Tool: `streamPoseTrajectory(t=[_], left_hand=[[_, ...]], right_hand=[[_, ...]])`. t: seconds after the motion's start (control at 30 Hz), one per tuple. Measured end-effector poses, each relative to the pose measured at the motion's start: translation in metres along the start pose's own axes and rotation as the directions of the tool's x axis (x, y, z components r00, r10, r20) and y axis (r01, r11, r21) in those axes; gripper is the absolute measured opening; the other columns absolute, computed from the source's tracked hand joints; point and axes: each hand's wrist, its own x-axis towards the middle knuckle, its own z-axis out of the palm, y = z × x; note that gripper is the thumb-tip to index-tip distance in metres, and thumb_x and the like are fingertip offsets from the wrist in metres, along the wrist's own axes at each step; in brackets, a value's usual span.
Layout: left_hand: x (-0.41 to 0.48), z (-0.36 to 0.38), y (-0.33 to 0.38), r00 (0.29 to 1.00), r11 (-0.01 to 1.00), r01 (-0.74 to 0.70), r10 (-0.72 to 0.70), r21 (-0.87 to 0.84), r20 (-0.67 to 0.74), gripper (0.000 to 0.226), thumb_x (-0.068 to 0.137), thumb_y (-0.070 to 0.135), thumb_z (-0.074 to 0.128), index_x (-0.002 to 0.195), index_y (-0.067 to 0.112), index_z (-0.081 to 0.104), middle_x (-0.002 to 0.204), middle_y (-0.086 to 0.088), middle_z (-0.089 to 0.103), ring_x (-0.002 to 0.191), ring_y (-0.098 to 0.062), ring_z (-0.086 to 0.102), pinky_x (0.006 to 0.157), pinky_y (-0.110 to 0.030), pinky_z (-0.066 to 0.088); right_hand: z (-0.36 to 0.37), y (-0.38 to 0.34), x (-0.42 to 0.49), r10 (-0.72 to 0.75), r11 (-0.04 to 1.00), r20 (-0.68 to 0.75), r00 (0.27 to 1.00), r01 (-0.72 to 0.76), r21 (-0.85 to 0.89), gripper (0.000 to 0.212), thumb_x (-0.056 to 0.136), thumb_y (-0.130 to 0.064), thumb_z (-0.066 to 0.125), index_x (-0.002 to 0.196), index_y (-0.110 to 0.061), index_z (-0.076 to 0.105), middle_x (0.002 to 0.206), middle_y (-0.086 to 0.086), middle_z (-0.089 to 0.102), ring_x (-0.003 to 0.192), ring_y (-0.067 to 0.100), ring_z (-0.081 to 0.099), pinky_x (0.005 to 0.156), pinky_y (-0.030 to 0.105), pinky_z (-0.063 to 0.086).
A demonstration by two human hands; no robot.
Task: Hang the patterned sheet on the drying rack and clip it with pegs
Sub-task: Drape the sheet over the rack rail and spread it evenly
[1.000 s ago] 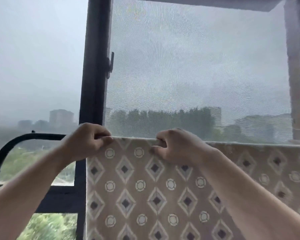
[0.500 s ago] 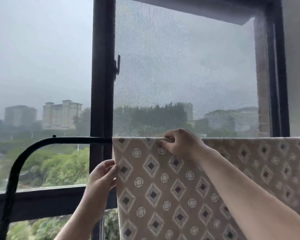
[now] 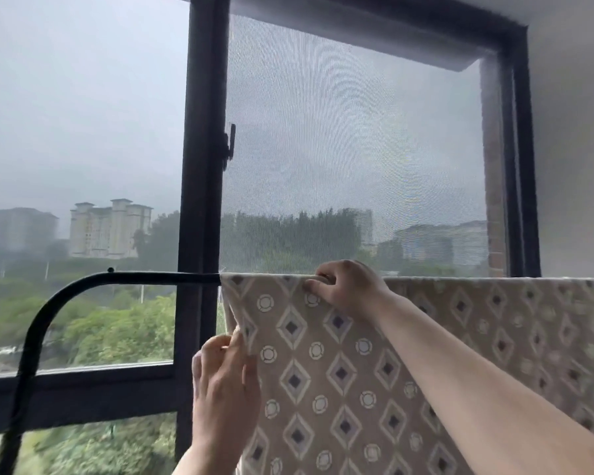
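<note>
The patterned sheet [image 3: 340, 371], beige with diamonds and circles, hangs over the black bar of the drying rack [image 3: 134, 278] and runs off the right edge of the view. My right hand [image 3: 347, 286] grips the sheet's top fold on the bar. My left hand [image 3: 225, 368] is lower down and pinches the sheet's left edge, which is pulled slightly inward. No pegs are in view.
The rack's bar curves down at the left [image 3: 31, 344]. Right behind it is a dark window frame [image 3: 203, 166] with a latch [image 3: 229, 145] and an insect screen [image 3: 350, 149]. A grey wall [image 3: 573, 149] stands at the right.
My left hand has dropped from the sheet's top corner to its left edge and now pinches it. The right hand keeps its grip on the top. The view has shifted left.
</note>
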Motion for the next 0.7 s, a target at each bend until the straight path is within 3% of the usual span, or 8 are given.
streamPoseTrajectory(t=[0.07, 0.13, 0.2, 0.23, 0.37, 0.5, 0.6, 0.7], left_hand=[[-0.008, -0.003, 0.008, 0.985, 0.969, 0.155, -0.136, -0.193, 0.107, 0.026, 0.089, 0.024, 0.054, 0.109, 0.015, 0.068, 0.097, -0.002, 0.067, 0.088, -0.018, 0.059, 0.076, -0.028, 0.047], [-0.014, -0.002, 0.006, 0.913, 0.850, 0.385, -0.293, -0.359, 0.285, 0.006, 0.086, 0.020, 0.063, 0.087, 0.024, 0.068, 0.076, 0.005, 0.070, 0.067, -0.003, 0.061, 0.060, -0.017, 0.045], [-0.021, -0.004, -0.002, 0.883, 0.801, 0.446, -0.323, -0.400, 0.340, 0.023, 0.076, 0.039, 0.067, 0.066, 0.018, 0.064, 0.055, 0.004, 0.061, 0.050, -0.001, 0.048, 0.050, -0.021, 0.039], [-0.024, -0.005, -0.006, 0.886, 0.798, 0.445, -0.323, -0.408, 0.334, 0.029, 0.074, 0.042, 0.067, 0.062, 0.016, 0.062, 0.051, 0.002, 0.056, 0.049, -0.004, 0.044, 0.048, -0.023, 0.036], [-0.010, -0.014, 0.000, 0.901, 0.750, 0.431, -0.327, -0.502, 0.284, 0.028, 0.085, 0.006, 0.071, 0.058, 0.017, 0.068, 0.051, 0.001, 0.058, 0.051, -0.005, 0.047, 0.049, -0.021, 0.037], [0.033, -0.035, 0.015, 0.955, 0.826, 0.279, -0.182, -0.490, 0.235, 0.029, 0.077, 0.034, 0.066, 0.066, 0.007, 0.064, 0.056, 0.001, 0.050, 0.058, -0.012, 0.042, 0.050, -0.033, 0.038], [0.073, -0.052, 0.031, 0.972, 0.870, 0.220, -0.157, -0.441, 0.175, 0.023, 0.089, 0.018, 0.063, 0.068, 0.011, 0.068, 0.053, 0.007, 0.053, 0.052, -0.005, 0.044, 0.049, -0.026, 0.037], [0.106, -0.068, 0.048, 0.985, 0.939, 0.129, -0.083, -0.319, 0.154, 0.019, 0.089, 0.020, 0.058, 0.077, 0.013, 0.070, 0.062, -0.004, 0.062, 0.058, -0.011, 0.052, 0.054, -0.027, 0.040]], right_hand=[[-0.002, 0.000, -0.001, 0.005, 1.000, -0.003, 1.000, -0.005, 0.006, 0.047, 0.087, -0.060, 0.056, 0.077, -0.014, 0.060, 0.067, -0.004, 0.059, 0.070, 0.018, 0.059, 0.065, 0.032, 0.046], [-0.003, 0.001, -0.002, 0.001, 1.000, -0.003, 1.000, -0.001, 0.005, 0.047, 0.087, -0.059, 0.057, 0.076, -0.014, 0.060, 0.066, -0.004, 0.058, 0.070, 0.019, 0.058, 0.065, 0.032, 0.045], [-0.003, 0.002, -0.002, -0.002, 1.000, -0.003, 1.000, 0.002, 0.009, 0.047, 0.088, -0.058, 0.058, 0.070, -0.015, 0.056, 0.063, -0.004, 0.055, 0.068, 0.019, 0.056, 0.064, 0.033, 0.043], [-0.004, 0.003, -0.001, 0.000, 1.000, 0.000, 1.000, 0.000, 0.018, 0.048, 0.087, -0.057, 0.058, 0.066, -0.015, 0.052, 0.060, -0.004, 0.053, 0.066, 0.019, 0.055, 0.062, 0.033, 0.042], [-0.007, 0.006, -0.001, -0.004, 0.999, 0.023, 1.000, 0.003, 0.043, 0.052, 0.088, -0.055, 0.060, 0.057, -0.016, 0.043, 0.055, -0.004, 0.046, 0.059, 0.015, 0.048, 0.058, 0.032, 0.038], [-0.015, 0.007, 0.004, 0.000, 0.999, 0.073, 0.997, -0.003, 0.053, 0.049, 0.085, -0.055, 0.064, 0.060, -0.015, 0.052, 0.057, -0.004, 0.051, 0.060, 0.016, 0.051, 0.059, 0.033, 0.040], [-0.026, 0.009, 0.012, -0.020, 0.989, 0.128, 0.992, 0.001, 0.151, 0.039, 0.085, -0.050, 0.070, 0.066, -0.019, 0.055, 0.063, -0.008, 0.053, 0.060, 0.008, 0.048, 0.058, 0.028, 0.038], [-0.033, 0.011, 0.018, -0.037, 0.978, 0.189, 0.981, -0.003, 0.209, 0.047, 0.090, -0.045, 0.065, 0.058, -0.016, 0.048, 0.056, -0.008, 0.043, 0.056, 0.008, 0.041, 0.056, 0.029, 0.032]])
